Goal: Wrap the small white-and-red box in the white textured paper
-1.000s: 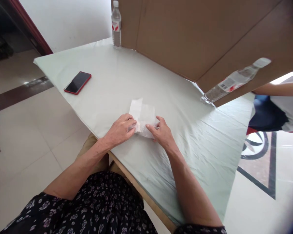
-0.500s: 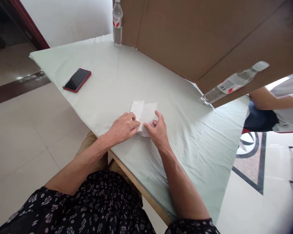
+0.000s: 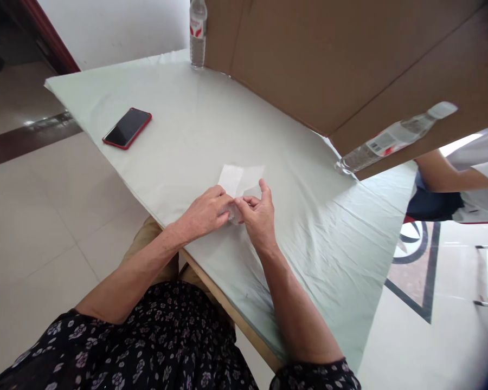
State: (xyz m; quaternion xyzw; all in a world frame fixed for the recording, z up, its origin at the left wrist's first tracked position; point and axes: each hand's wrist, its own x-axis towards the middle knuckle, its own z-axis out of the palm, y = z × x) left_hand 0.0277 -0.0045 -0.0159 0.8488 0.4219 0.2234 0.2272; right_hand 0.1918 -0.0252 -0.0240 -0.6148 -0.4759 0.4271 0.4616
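Both my hands meet over a thin white sheet (image 3: 232, 177), partly see-through, with a crease down its middle. Paper or plastic, I cannot tell which. Its far half spreads out beyond my fingers, while the near part is bunched up between them. My left hand (image 3: 205, 213) pinches the near left part, fingers curled. With thumb and index finger together, my right hand (image 3: 258, 218) grips the sheet close to the left fingertips; one of its other fingers sticks up. My fingers hide part of the near edge.
A phone in a red case (image 3: 127, 128) lies on the pale green tablecloth (image 3: 179, 130). A tall brown cardboard panel (image 3: 284, 59) stands across the far side, with an upright water bottle (image 3: 198, 35) and a leaning bottle (image 3: 394, 142) against it. Another person's arm (image 3: 447, 173) shows at right.
My right hand has shifted slightly left, bringing its fingertips against those of my left hand. The near part of the sheet is now more bunched. The view has tilted slightly.
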